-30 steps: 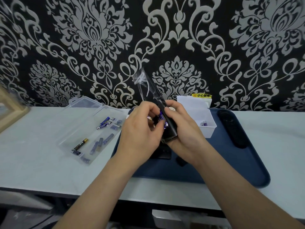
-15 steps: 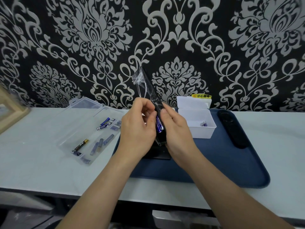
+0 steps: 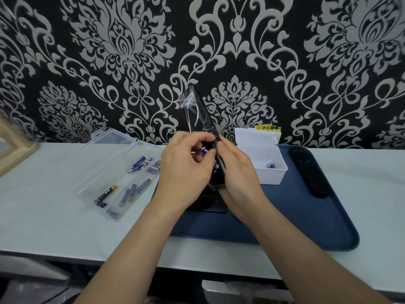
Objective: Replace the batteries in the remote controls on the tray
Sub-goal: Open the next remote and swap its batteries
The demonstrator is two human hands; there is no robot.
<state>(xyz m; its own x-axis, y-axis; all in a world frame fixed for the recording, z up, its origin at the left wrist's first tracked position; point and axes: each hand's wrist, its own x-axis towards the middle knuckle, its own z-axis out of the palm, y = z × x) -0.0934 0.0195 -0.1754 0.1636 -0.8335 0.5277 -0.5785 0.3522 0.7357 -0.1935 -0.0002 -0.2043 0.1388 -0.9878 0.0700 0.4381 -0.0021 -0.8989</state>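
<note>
My right hand (image 3: 236, 172) grips a black remote control (image 3: 202, 115) wrapped in clear plastic, holding it nearly upright above the dark blue tray (image 3: 306, 220). My left hand (image 3: 186, 170) pinches a blue battery (image 3: 204, 150) right at the remote's open back. Another blue battery (image 3: 216, 167) sits in the compartment between my hands. A second black remote (image 3: 309, 172) lies on the tray's right side. A flat black piece (image 3: 210, 202) lies on the tray under my hands.
A clear plastic box (image 3: 114, 174) with several loose batteries lies open on the white table to the left. A white bin (image 3: 263, 165) holding a battery stands at the tray's back. A wooden frame (image 3: 15, 145) is at the far left.
The remote has tipped more upright. My left hand's fingers have pulled a blue battery up and out at the compartment, where earlier both hands pressed on the remote's back.
</note>
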